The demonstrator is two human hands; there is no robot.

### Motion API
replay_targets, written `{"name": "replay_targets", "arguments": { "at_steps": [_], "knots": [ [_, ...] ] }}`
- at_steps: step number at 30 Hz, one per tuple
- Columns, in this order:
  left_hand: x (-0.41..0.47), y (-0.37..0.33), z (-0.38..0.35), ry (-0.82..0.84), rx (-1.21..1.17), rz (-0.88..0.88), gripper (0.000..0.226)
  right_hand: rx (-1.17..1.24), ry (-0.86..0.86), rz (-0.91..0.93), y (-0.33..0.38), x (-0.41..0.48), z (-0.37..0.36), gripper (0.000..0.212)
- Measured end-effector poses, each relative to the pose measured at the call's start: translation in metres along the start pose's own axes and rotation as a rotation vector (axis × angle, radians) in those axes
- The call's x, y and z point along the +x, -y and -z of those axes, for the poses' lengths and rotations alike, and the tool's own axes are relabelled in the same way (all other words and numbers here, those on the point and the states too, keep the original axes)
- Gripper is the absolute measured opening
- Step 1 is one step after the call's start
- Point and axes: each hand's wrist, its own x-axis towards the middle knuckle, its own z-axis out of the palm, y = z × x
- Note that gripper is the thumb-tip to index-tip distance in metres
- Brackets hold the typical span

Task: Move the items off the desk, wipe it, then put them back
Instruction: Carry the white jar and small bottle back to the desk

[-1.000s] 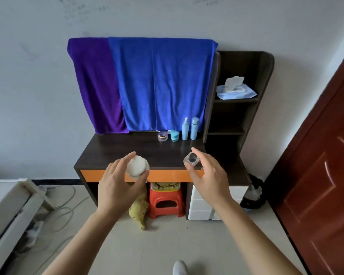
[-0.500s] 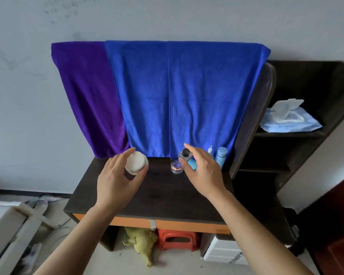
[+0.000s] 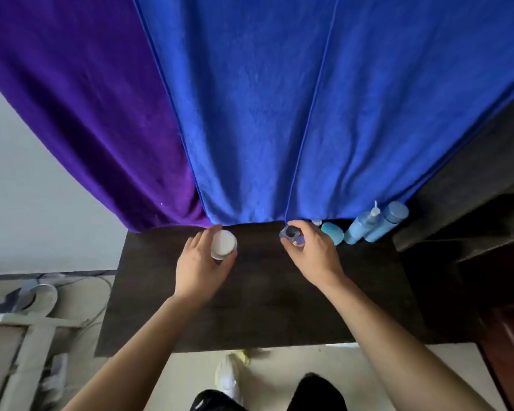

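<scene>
Return stage, two items: left hand [image 3: 202, 271] curled round white-lidded jar [image 3: 223, 243], right hand [image 3: 315, 256] pinching dark-capped clear bottle [image 3: 293, 234], both now brought from short of the desk [image 3: 264, 310] to its rear, near the teal jar [image 3: 334, 232], release pending.

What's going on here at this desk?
A person stands at a dark desk, the left hand gripping a white-lidded jar and the right hand pinching a small dark-capped bottle, both near the back edge below a blue towel. A teal jar, a blue pump bottle and a blue capped bottle stand at the back right.
</scene>
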Motion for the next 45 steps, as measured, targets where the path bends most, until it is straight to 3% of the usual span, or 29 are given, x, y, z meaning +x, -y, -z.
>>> {"name": "replay_targets", "arguments": {
  "at_steps": [8,14,18,21,25,31,35,38,45],
  "knots": [
    [0.038,0.043,-0.085,0.258,-0.052,0.213,0.051,-0.079,0.189,-0.100,-0.036,0.039,-0.084,0.031],
    [0.053,0.054,-0.128,0.323,-0.045,0.291,0.049,-0.081,0.296,-0.103,-0.057,0.057,-0.121,0.027],
    [0.053,0.055,-0.136,0.311,-0.027,0.281,0.069,-0.068,0.304,-0.069,-0.062,0.057,-0.121,0.038],
    [0.052,0.047,-0.121,0.295,0.067,0.162,0.077,-0.045,0.227,-0.037,-0.053,0.056,-0.106,0.044],
    [0.055,0.028,-0.080,0.119,0.176,-0.028,0.058,-0.105,-0.012,0.081,-0.036,0.052,-0.068,0.031],
    [0.068,-0.016,-0.041,-0.009,0.065,-0.459,0.050,-0.274,-0.356,0.085,-0.031,0.020,0.008,0.038],
    [0.062,-0.084,-0.047,0.054,0.023,-0.709,0.055,-0.481,-0.552,-0.085,-0.027,-0.060,0.066,0.049],
    [0.036,-0.153,-0.053,0.170,-0.006,-0.795,0.061,-0.637,-0.667,-0.249,-0.020,-0.135,0.113,0.052],
    [-0.112,-0.296,-0.052,0.343,-0.182,-1.170,0.065,-0.803,-0.936,-0.699,-0.006,-0.344,0.196,0.056]
  ]
}}
